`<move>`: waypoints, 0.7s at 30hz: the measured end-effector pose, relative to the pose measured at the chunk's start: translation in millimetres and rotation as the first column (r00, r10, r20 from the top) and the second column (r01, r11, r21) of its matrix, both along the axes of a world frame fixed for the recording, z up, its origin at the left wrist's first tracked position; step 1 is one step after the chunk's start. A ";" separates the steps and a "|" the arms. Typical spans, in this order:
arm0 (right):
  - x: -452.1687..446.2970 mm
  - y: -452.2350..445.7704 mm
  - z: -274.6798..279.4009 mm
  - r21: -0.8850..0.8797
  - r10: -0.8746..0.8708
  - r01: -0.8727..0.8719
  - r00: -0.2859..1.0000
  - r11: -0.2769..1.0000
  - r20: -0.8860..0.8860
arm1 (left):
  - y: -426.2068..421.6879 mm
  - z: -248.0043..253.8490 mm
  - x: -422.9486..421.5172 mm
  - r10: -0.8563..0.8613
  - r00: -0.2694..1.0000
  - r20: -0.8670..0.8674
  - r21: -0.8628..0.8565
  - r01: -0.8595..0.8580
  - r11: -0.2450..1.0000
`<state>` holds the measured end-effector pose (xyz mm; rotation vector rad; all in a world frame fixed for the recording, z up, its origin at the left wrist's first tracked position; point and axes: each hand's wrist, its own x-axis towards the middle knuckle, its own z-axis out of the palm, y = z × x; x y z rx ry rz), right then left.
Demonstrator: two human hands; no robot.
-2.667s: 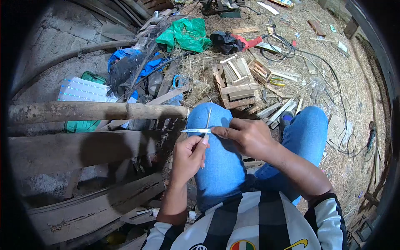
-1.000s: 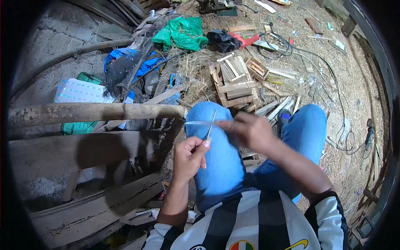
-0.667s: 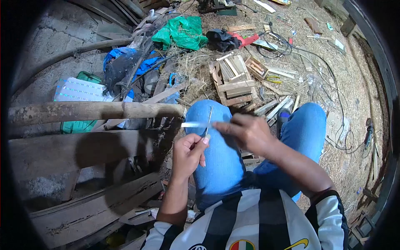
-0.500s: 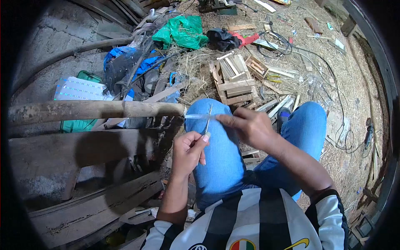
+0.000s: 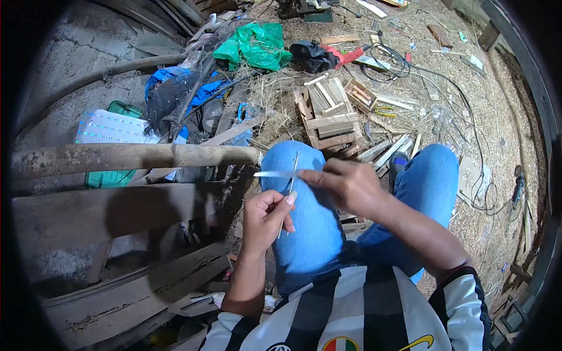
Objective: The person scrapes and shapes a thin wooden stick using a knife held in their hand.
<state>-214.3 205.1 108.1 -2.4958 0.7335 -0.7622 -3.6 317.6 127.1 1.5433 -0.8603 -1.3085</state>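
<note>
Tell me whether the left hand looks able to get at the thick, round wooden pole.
Probably yes: the wooden pole ends close by with nothing visible between, but the left hand pinches a thin, straight stick.

Rustic workshop, wood scraps (image 5: 335,124), shavings-strewn ground (image 5: 497,146), red power tool (image 5: 349,56), loose cable (image 5: 468,99)
</note>
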 end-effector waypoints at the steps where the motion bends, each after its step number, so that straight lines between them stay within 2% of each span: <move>1: -0.6 2.6 3.8 0.028 0.016 -0.014 0.999 1.000 -0.052 | -2.1 -0.8 -1.3 0.000 1.000 -0.004 -0.002 0.000 1.000; 4: -2.7 1.0 4.5 0.070 0.003 0.001 0.999 0.998 -0.053 | 2.8 -0.8 -1.9 0.008 0.998 0.057 0.006 -0.009 1.000; 9: -4.7 -0.9 2.6 0.049 0.012 -0.011 1.000 0.999 -0.025 | -1.8 -0.9 -6.1 0.026 0.998 0.051 0.000 -0.026 1.000; 12: -4.7 -3.9 -0.3 0.054 -0.031 0.036 0.996 0.998 -0.086 | -3.9 0.0 -5.0 0.033 0.999 0.010 0.033 -0.033 0.999; 14: -3.6 3.4 -3.1 -0.009 0.024 -0.024 0.999 1.000 -0.033 | -5.5 0.5 -5.5 0.023 0.999 0.023 0.030 -0.023 0.999; 18: -5.0 -6.4 -10.5 0.053 -0.047 0.050 0.997 0.997 -0.061 | -5.8 1.0 -2.7 0.025 1.000 -0.003 0.044 -0.025 0.999; 20: -3.8 -0.3 -4.8 -0.011 0.010 -0.010 1.000 1.000 -0.010 | -4.6 1.4 -0.8 0.009 1.000 0.008 0.030 -0.009 1.000; 21: -4.7 0.2 -4.2 0.005 0.010 -0.009 0.999 1.000 -0.040 | -3.1 0.4 -0.1 -0.004 1.000 0.020 0.029 0.003 1.000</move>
